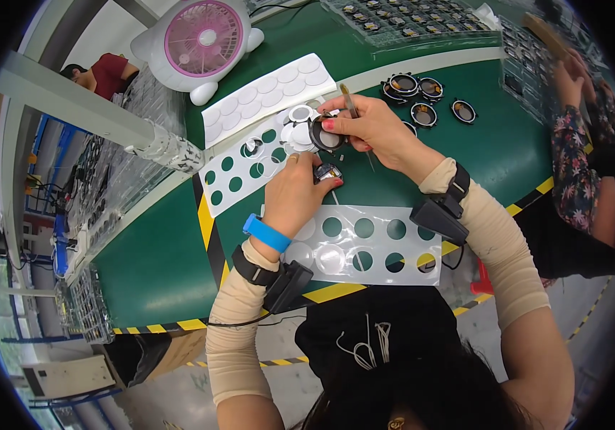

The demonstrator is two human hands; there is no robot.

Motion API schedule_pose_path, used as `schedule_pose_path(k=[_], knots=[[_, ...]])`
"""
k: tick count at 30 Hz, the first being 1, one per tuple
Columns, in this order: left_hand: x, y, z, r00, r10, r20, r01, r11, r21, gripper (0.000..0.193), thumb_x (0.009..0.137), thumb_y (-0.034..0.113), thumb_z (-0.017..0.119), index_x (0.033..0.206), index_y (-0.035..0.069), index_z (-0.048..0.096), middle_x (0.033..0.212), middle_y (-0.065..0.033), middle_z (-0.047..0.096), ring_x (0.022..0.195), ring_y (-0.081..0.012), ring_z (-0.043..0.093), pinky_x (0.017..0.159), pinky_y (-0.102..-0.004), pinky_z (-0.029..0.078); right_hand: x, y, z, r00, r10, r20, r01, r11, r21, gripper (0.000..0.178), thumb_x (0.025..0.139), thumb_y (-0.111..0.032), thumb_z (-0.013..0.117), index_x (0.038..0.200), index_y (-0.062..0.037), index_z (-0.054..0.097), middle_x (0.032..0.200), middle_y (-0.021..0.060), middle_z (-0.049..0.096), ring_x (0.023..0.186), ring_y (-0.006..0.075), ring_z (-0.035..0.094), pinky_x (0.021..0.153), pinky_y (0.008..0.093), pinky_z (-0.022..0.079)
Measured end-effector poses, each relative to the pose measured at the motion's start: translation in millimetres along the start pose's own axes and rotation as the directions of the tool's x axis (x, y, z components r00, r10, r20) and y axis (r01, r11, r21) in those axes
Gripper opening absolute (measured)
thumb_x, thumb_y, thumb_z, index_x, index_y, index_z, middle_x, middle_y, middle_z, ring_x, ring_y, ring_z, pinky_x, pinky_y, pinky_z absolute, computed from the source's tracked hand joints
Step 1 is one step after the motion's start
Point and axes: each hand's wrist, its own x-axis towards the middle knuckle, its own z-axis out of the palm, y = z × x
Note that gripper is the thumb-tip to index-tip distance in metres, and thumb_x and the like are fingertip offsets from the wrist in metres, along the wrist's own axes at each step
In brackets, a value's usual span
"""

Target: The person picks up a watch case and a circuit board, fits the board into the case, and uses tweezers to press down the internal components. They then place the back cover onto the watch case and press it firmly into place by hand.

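My right hand (387,135) is closed, with the thumb and fingers pinching a round, black-rimmed watch case (326,135). A slim pair of tweezers (349,102) is also tucked in that hand, its tip pointing down toward the green table. Just below, my left hand (291,192) is closed on a small round watch part (327,173) with shiny electronics inside; its fingers partly cover it. White round stickers (297,133) lie loosely in a pile beside both hands, on a punched sheet (232,172) with round holes.
A second clear sheet with holes (386,236) lies near the front edge. Several round black-rimmed cases (423,115) rest at the right. Behind stand a white sheet of round stickers (268,97), a pink fan (205,39) and trays of parts (407,21). A co-worker's hands (572,75) are at far right.
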Motion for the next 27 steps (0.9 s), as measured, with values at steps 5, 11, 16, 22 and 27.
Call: schedule_pose_path(k=[5, 11, 16, 22, 27], knots=[[0.5, -2.8, -9.1, 0.969, -0.209, 0.133, 0.248, 0.795, -0.554, 0.032, 0.079, 0.013, 0.062, 0.107, 0.003, 0.050, 0.085, -0.0093, 0.057, 0.067, -0.0200, 0.061, 0.057, -0.0273, 0.048, -6.9, 0.7, -2.8, 0.998, -0.001, -0.057, 0.014, 0.975, 0.222, 0.026, 0.081, -0.014, 0.063, 0.104, -0.0052, 0.058, 0.074, -0.0032, 0.051, 0.055, 0.0010, 0.038, 0.043, 0.0160, 0.025], [0.5, -16.0, -18.3, 0.893, -0.376, 0.248, 0.334, 0.184, -0.924, 0.031, 0.083, 0.004, 0.052, 0.114, 0.004, 0.047, 0.085, -0.0060, 0.055, 0.067, -0.0118, 0.058, 0.057, -0.0214, 0.048, -6.5, 0.0, -4.2, 1.000, 0.002, -0.006, -0.001, 0.994, 0.108, 0.022, 0.080, -0.013, 0.062, 0.101, -0.0051, 0.057, 0.073, -0.0031, 0.052, 0.054, 0.0006, 0.038, 0.044, 0.0170, 0.026], [-8.1, -16.9, -13.5, 0.916, -0.360, 0.179, 0.256, 0.180, -0.950, 0.035, 0.084, 0.002, 0.048, 0.119, 0.004, 0.046, 0.082, -0.0047, 0.054, 0.064, -0.0100, 0.054, 0.054, -0.0201, 0.045, -10.9, -0.1, -1.0, 0.992, 0.077, 0.098, -0.074, 0.996, -0.041, 0.024, 0.079, -0.010, 0.063, 0.101, -0.0048, 0.057, 0.071, -0.0027, 0.054, 0.056, 0.0017, 0.042, 0.045, 0.0173, 0.030], [-11.0, -28.4, -15.3, 0.924, -0.336, 0.181, 0.262, 0.216, -0.941, 0.035, 0.084, 0.002, 0.047, 0.119, 0.004, 0.047, 0.082, -0.0048, 0.053, 0.065, -0.0090, 0.052, 0.052, -0.0188, 0.041, -20.2, -0.1, 3.2, 0.955, 0.077, 0.287, 0.109, 0.807, -0.581, 0.025, 0.074, -0.008, 0.064, 0.098, -0.0037, 0.060, 0.071, 0.0028, 0.056, 0.065, 0.0102, 0.053, 0.056, 0.0231, 0.041], [-10.7, -22.7, -18.3, 0.911, -0.365, 0.194, 0.285, 0.212, -0.935, 0.038, 0.085, 0.002, 0.045, 0.122, 0.003, 0.044, 0.090, -0.0056, 0.055, 0.068, -0.0100, 0.053, 0.053, -0.0196, 0.042, -26.0, 8.9, 1.1, 0.917, 0.011, 0.399, 0.329, 0.546, -0.771, 0.022, 0.071, -0.005, 0.064, 0.093, -0.0019, 0.061, 0.081, 0.0082, 0.059, 0.073, 0.0200, 0.058, 0.065, 0.0292, 0.045]])
